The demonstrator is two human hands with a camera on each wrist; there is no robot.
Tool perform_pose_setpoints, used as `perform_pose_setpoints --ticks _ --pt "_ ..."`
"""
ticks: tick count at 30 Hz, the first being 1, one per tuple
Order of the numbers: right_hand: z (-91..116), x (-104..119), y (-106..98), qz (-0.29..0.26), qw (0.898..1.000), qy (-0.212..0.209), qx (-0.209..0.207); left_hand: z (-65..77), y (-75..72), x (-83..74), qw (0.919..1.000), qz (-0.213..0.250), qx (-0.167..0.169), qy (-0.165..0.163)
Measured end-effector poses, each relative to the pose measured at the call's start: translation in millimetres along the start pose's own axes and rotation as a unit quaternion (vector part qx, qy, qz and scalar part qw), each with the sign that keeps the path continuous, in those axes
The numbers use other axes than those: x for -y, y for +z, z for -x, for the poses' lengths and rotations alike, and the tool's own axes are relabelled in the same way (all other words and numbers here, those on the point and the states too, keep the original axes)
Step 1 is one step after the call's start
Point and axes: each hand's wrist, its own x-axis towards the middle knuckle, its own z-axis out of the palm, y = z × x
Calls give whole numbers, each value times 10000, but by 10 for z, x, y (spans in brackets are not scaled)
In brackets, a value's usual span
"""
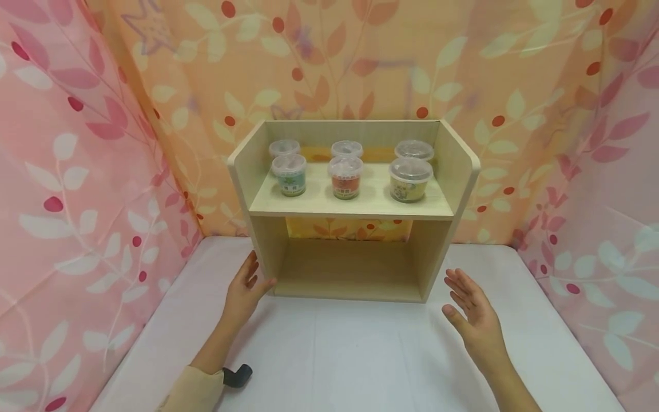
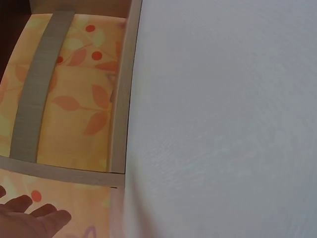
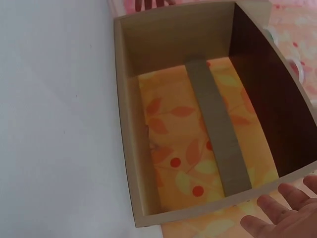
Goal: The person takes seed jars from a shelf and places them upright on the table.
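Observation:
A pale wooden two-tier shelf point(image 1: 352, 269) stands on the white tabletop. On its upper board are two rows of lidded plastic cups. In front are a teal-labelled cup point(image 1: 292, 180), a red-labelled cup point(image 1: 345, 183) and a wider yellow-labelled cup point(image 1: 409, 186). My left hand point(image 1: 244, 294) is at the shelf's lower left side, fingers extended, its thumb over the front corner; whether it touches, I cannot tell. Apart from the right side panel, my right hand point(image 1: 479, 323) is held with fingers extended and palm turned toward the shelf. Neither hand holds anything.
White cloth point(image 1: 329, 355) covers the table. A flowered orange curtain point(image 1: 360, 68) hangs behind the shelf, and pink flowered curtains point(image 1: 77, 171) flank both sides. Beside the left sleeve shows a small black object point(image 1: 238, 376). A slat point(image 3: 220, 129) crosses the lower compartment's back.

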Motion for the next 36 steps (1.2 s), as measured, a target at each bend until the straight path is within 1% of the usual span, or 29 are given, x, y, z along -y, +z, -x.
perform_pose_setpoints --ticks 6,11,13,15,20,22,27,30,34,36 --pt "-22 56 94 -214 9996 -154 105 -34 59 79 9985 530 -88 138" --pt "-67 125 163 -243 9994 -104 208 -65 93 131 9973 702 -159 164" --pt "-90 150 194 -271 9992 -150 258 -77 97 147 9971 718 -189 145" --pt "-108 176 229 -293 9989 -181 308 -80 96 162 9979 594 -233 95" --pt "-138 260 309 -280 9980 -218 532 -42 81 187 9980 326 -485 -227" --pt "-149 298 331 -252 9976 -241 598 -34 82 200 9975 361 -562 -242" --pt "-179 405 376 -160 9969 -328 698 -56 123 231 9973 402 -590 -159" --pt "-229 488 423 -100 9959 -427 791 -67 160 224 9958 469 -759 -196" --pt "-337 633 506 3 9944 -517 925 -76 200 202 9924 623 -1047 -170" --pt "-399 714 549 32 9937 -537 985 -85 211 201 9913 652 -1130 -174"
